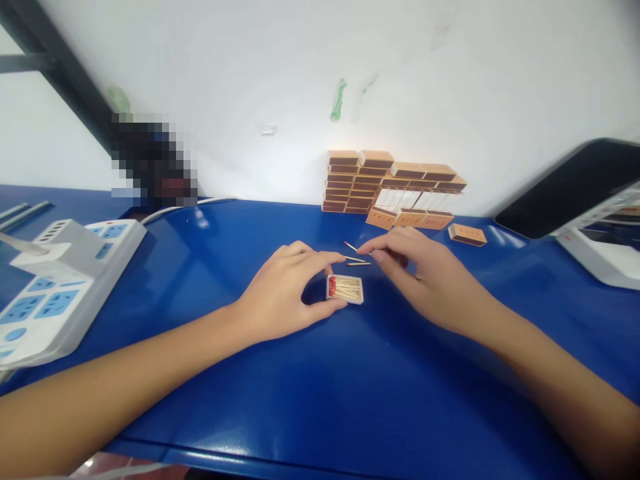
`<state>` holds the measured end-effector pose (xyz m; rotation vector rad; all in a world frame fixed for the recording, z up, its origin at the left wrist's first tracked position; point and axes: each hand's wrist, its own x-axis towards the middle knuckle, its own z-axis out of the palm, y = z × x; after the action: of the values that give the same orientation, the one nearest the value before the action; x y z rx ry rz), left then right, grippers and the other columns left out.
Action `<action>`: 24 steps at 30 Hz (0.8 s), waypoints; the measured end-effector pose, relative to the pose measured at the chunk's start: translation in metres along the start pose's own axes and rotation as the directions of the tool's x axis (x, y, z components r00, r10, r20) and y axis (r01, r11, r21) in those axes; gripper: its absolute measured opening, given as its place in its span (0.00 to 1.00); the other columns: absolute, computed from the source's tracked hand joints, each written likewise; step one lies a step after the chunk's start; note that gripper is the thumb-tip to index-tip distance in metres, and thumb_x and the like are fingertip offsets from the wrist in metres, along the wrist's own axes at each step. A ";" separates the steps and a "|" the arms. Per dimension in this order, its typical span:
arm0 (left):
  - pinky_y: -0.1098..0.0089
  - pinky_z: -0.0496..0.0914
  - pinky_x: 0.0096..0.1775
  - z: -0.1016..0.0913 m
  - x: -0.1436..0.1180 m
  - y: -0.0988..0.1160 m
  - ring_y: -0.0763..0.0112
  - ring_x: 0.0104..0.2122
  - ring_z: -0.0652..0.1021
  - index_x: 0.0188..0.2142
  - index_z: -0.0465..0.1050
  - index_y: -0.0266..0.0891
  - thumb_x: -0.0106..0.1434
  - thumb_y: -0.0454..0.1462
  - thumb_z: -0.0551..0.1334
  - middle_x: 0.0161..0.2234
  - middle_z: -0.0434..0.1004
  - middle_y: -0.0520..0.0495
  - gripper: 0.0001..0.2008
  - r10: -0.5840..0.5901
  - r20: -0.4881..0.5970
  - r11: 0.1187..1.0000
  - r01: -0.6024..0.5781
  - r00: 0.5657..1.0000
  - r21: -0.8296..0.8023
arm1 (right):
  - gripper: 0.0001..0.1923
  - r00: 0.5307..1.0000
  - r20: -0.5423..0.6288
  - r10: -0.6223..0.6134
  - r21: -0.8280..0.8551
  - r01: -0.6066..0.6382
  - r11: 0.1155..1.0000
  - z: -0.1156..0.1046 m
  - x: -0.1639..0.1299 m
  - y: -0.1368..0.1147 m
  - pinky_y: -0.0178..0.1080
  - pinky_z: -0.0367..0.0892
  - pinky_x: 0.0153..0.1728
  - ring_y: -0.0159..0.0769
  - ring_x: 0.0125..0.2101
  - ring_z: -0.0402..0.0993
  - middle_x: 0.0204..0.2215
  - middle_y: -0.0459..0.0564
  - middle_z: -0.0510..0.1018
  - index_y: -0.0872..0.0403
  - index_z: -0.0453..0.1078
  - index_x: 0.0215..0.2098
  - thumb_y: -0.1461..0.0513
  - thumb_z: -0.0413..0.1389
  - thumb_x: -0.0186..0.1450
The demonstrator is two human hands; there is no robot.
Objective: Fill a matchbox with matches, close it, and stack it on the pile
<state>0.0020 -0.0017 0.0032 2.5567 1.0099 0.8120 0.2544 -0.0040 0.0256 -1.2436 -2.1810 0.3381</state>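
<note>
A small open matchbox tray point(345, 289) full of red-tipped matches lies on the blue table point(320, 387). My left hand point(285, 290) curls around the tray's left end, thumb below it and index finger stretched above it. My right hand point(425, 277) rests just right of the tray, its fingertips pinching at loose matches point(358, 261) that lie on the table just behind the tray. Another loose match point(350, 246) lies a little farther back.
A stack of matchboxes point(360, 183) stands against the white wall, with more boxes point(410, 217) and one single box point(467, 234) in front of it. A white power strip point(55, 287) lies far left. A dark tablet on a white device point(580, 193) sits far right.
</note>
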 end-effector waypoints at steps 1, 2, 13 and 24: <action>0.55 0.71 0.53 0.000 0.000 0.000 0.58 0.47 0.78 0.60 0.70 0.44 0.64 0.45 0.71 0.46 0.83 0.48 0.27 0.004 0.012 1.000 -0.004 1.000 -0.008 | 0.13 0.999 -0.016 0.049 0.043 -0.049 0.998 0.000 0.000 -0.003 0.46 0.71 0.38 0.43 0.37 0.75 0.40 0.52 0.82 0.48 0.77 0.46 0.55 0.51 0.76; 0.55 0.71 0.53 0.000 0.000 0.000 0.59 0.47 0.78 0.61 0.70 0.44 0.65 0.44 0.71 0.46 0.84 0.48 0.27 0.006 0.025 1.000 -0.006 1.000 -0.016 | 0.12 0.995 -0.028 0.099 0.098 -0.096 0.991 0.000 0.000 -0.006 0.45 0.71 0.36 0.42 0.36 0.76 0.40 0.52 0.83 0.48 0.78 0.45 0.54 0.54 0.75; 0.57 0.69 0.55 -0.001 -0.001 0.003 0.60 0.48 0.79 0.60 0.68 0.45 0.63 0.45 0.73 0.45 0.85 0.51 0.29 -0.051 -0.163 0.999 0.051 0.985 -0.003 | 0.15 0.956 0.006 0.294 0.486 -0.260 0.834 0.023 -0.003 -0.013 0.45 0.73 0.39 0.44 0.39 0.78 0.39 0.51 0.84 0.49 0.81 0.36 0.47 0.66 0.65; 0.56 0.69 0.52 0.000 0.000 0.002 0.59 0.47 0.78 0.58 0.70 0.45 0.63 0.46 0.72 0.44 0.85 0.52 0.26 -0.061 -0.088 0.998 0.063 0.994 0.020 | 0.09 0.972 -0.153 0.180 0.105 -0.165 0.981 0.020 0.001 0.008 0.46 0.68 0.35 0.41 0.33 0.72 0.35 0.50 0.80 0.49 0.79 0.36 0.53 0.62 0.69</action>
<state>0.0030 -0.0034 0.0035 2.5141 1.1249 0.9078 0.2474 0.0029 0.0067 -1.3639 -1.9043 0.3895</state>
